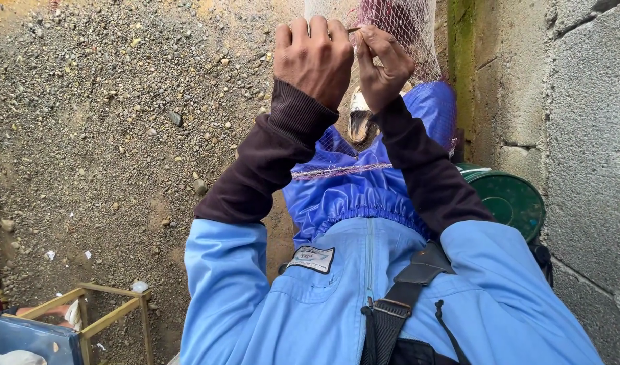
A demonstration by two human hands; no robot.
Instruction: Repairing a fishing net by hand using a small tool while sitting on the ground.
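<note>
Head view, looking down the wearer's own front. Nearest the camera lie a blue jacket [364, 284] and a black strap with buckle [398, 301]; dark brown sleeves run up from it to both hands. The left hand [315, 57] is closed in a fist on the pale mesh netting [391, 27], knuckles toward the camera. Just beside it, the right hand [383, 64] has its fingertips pinched together on what seems a thin strand of the same net; whether a tool is held cannot be told. The step in hand appears to be knotting or mending the mesh, which calls for steady tension from the fist and fine fingertip control. Beyond the hands lies gravel ground [121, 122]; right of them, a grey block wall [580, 135] and a green round lid [509, 199]; lower left, a wooden frame [114, 304].
</note>
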